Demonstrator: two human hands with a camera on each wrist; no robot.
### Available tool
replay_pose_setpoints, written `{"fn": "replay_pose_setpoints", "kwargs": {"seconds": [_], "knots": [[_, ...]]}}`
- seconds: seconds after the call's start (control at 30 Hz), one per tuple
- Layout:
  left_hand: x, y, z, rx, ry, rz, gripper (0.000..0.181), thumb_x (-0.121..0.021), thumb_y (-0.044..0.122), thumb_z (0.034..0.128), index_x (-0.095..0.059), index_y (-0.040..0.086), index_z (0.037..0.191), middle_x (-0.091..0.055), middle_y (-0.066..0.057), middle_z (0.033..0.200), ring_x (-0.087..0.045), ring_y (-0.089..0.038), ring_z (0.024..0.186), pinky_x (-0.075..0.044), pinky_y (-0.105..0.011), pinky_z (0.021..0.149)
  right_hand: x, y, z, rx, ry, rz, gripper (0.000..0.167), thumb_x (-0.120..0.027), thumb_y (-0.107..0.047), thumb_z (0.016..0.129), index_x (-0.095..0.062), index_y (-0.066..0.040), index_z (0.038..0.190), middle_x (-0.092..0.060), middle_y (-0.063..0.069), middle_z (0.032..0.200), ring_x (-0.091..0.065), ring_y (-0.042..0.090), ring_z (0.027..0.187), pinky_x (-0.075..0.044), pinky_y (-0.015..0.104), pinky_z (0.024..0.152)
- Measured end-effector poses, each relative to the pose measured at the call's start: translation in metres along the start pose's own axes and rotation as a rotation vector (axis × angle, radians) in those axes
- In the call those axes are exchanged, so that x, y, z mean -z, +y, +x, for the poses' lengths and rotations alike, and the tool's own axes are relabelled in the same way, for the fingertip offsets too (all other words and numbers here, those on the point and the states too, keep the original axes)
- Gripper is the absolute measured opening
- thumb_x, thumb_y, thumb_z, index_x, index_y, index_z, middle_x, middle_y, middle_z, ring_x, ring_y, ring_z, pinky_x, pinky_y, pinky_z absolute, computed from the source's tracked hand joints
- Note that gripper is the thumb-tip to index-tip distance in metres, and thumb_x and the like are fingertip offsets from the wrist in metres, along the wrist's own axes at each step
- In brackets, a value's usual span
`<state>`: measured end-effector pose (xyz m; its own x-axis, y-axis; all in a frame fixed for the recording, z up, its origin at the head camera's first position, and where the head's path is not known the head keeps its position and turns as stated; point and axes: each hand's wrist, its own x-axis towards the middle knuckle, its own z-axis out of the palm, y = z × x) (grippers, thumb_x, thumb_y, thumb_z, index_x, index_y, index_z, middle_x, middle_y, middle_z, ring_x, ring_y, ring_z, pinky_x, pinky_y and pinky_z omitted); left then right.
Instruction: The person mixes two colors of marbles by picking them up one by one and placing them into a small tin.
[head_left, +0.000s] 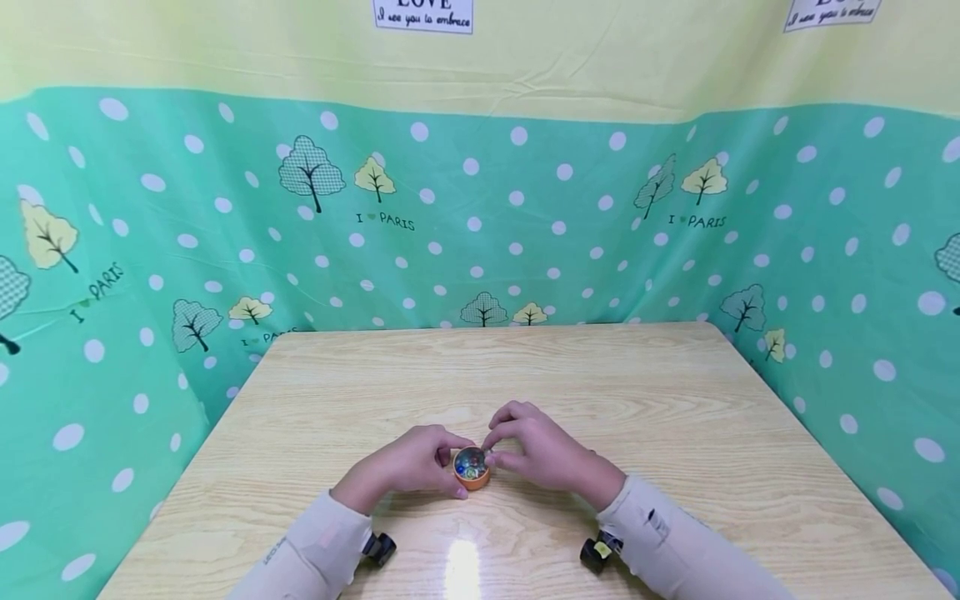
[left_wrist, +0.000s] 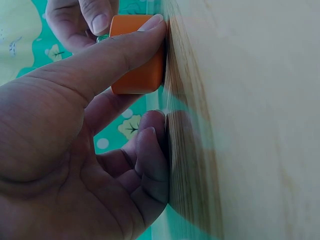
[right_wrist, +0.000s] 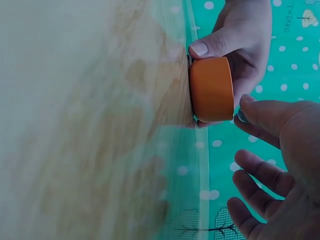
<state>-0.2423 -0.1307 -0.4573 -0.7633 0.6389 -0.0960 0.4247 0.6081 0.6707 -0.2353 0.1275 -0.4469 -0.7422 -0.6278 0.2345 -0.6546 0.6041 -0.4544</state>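
Observation:
A small round orange container (head_left: 474, 484) stands upright on the table and holds several glass marbles (head_left: 468, 463), blue, red and greenish among them. My left hand (head_left: 412, 461) grips it from the left, thumb on the near side and a finger on the far side; the left wrist view shows the thumb along its orange wall (left_wrist: 135, 80). My right hand (head_left: 546, 452) is at the container's right rim. Between its thumb and index finger it pinches a marble (right_wrist: 242, 116), mostly covered by the fingertips. The other right fingers are spread apart.
The wooden table (head_left: 600, 375) reaches back to a green dotted curtain (head_left: 517, 200), which also hangs at both sides. Black wrist cameras (head_left: 379, 549) sit under both forearms. A bright light reflection lies on the near tabletop.

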Motion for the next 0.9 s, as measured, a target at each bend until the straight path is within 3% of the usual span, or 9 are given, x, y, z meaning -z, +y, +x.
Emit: {"fn": "replay_pose_setpoints", "kwargs": {"seconds": [0.9], "knots": [[0.0003, 0.0020, -0.0007, 0.014, -0.015, -0.018, 0.052, -0.091, 0.034, 0.0792, -0.072, 0.042, 0.127, -0.061, 0.008, 0.071, -0.045, -0.006, 0.059, -0.036, -0.023, 0.054, -0.0044, -0.0007, -0.0003, 0.011, -0.034, 0.000, 0.017, -0.077, -0.035, 0.094, -0.080, -0.029, 0.110, -0.062, -0.004, 0.124, -0.056, 0.015, 0.117, -0.049, 0.041, 0.101]]}}
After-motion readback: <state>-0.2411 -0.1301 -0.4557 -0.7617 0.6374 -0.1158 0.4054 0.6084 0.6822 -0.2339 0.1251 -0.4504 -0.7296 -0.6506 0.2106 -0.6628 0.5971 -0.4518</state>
